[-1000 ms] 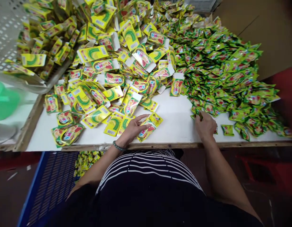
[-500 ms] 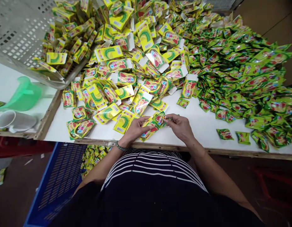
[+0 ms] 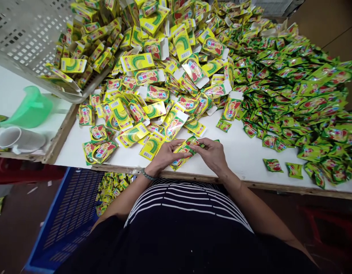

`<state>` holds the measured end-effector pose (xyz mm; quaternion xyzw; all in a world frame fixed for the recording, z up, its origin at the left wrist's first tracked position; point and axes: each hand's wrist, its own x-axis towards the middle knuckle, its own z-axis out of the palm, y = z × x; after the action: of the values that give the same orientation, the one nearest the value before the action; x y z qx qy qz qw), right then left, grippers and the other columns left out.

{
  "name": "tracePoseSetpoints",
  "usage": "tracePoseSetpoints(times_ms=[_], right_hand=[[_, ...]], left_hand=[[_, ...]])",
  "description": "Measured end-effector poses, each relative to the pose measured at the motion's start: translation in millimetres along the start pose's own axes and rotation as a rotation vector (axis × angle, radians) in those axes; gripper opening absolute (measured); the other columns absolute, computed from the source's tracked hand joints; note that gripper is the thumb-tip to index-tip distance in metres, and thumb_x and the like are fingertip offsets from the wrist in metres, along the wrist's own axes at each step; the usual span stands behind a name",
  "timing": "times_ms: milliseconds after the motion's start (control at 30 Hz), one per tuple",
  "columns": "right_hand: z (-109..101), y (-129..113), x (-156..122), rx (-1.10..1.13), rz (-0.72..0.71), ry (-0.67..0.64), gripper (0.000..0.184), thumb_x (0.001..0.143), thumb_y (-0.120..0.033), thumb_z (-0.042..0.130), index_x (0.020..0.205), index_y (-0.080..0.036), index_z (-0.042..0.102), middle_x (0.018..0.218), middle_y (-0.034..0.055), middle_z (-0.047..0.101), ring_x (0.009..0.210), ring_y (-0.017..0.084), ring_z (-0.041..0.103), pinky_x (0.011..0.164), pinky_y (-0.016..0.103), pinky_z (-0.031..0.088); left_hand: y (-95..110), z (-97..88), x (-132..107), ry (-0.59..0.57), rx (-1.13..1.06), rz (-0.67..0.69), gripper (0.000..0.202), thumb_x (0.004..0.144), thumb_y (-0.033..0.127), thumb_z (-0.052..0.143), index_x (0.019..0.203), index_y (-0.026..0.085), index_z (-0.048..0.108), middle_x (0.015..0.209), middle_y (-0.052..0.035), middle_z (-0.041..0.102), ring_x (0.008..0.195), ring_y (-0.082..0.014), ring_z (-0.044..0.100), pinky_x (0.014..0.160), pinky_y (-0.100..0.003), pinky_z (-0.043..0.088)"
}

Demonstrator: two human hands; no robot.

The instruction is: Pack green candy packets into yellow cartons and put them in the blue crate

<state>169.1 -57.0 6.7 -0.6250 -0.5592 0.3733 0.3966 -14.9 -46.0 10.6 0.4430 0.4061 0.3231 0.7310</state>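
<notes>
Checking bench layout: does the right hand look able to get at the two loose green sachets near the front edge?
Probably yes: only bare table separates the right hand, on a yellow box, from the sachets.

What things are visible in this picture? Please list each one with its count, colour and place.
small cardboard cartons: many, yellow, piled across the table's centre and left
small foil sachets: many, green, heaped on the right
wooden-edged table: one, white top, under both heaps
perforated plastic basket: one, grey, tilted at top left, holding cartons
plastic scoop: one, green, far left
plastic cup: one, white, on its side below the scoop
plastic crate: one, blue, on the floor, lower left
held cardboard carton: one, yellow, at the table's near edge
left hand: one, fingers gripping the held carton
right hand: one, fingers touching that carton's right end
</notes>
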Motion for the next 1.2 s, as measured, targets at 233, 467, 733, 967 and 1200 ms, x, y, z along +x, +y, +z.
tracePoseSetpoints(times_ms=[233, 467, 733, 967, 1200], right_hand=[[2.1, -3.9, -2.3, 0.002, -0.06, 0.042, 0.029, 0.081, -0.049, 0.065, 0.077, -0.022, 0.075, 0.073, 0.0017, 0.069, 0.067, 0.017, 0.055, 0.069, 0.034, 0.046], [9.7, -0.7, -8.9, -0.178, -0.219, 0.159, 0.03, 0.088, -0.046, 0.058, 0.076, -0.025, 0.075, 0.107, 0.0088, 0.062, 0.099, 0.023, 0.051, 0.093, 0.047, 0.045], [14.7, 0.1, -13.6, -0.106, -0.245, -0.075, 0.04, 0.094, -0.048, 0.048, 0.076, -0.024, 0.074, 0.116, 0.0108, 0.063, 0.115, 0.028, 0.051, 0.102, 0.054, 0.041], [9.9, 3.6, -17.1, 0.127, -0.165, -0.077, 0.027, 0.086, -0.043, 0.062, 0.105, -0.025, 0.069, 0.1, 0.0063, 0.068, 0.091, 0.022, 0.064, 0.08, 0.038, 0.052], [15.0, 10.3, -9.2, 0.113, -0.126, -0.242, 0.024, 0.086, -0.044, 0.061, 0.097, -0.025, 0.07, 0.07, -0.0003, 0.065, 0.066, 0.018, 0.06, 0.068, 0.035, 0.051]], left_hand=[[-0.6, 1.9, -0.6, 0.059, -0.099, -0.033, 0.053, 0.057, 0.029, 0.088, 0.106, 0.016, 0.072, 0.098, -0.0047, 0.075, 0.083, -0.016, 0.068, 0.086, -0.033, 0.051], [-5.9, 4.8, -1.3, 0.115, -0.166, -0.002, 0.056, 0.055, 0.029, 0.089, 0.106, 0.015, 0.07, 0.091, -0.0029, 0.075, 0.08, -0.0154, 0.068, 0.085, -0.033, 0.051], [-6.3, 5.7, -3.6, 0.143, -0.167, 0.03, 0.063, 0.06, 0.036, 0.087, 0.114, 0.015, 0.063, 0.07, 0.0017, 0.069, 0.064, -0.0123, 0.063, 0.068, -0.026, 0.051], [-6.5, 11.1, -6.5, 0.261, -0.134, 0.273, 0.057, 0.07, 0.05, 0.077, 0.115, 0.021, 0.058, 0.098, -0.0048, 0.069, 0.095, -0.019, 0.065, 0.088, -0.033, 0.049], [-15.1, 0.6, -10.5, 0.169, 0.033, 0.284, 0.039, 0.074, 0.046, 0.075, 0.099, 0.019, 0.06, 0.099, -0.0042, 0.063, 0.095, -0.0167, 0.06, 0.091, -0.032, 0.045]])
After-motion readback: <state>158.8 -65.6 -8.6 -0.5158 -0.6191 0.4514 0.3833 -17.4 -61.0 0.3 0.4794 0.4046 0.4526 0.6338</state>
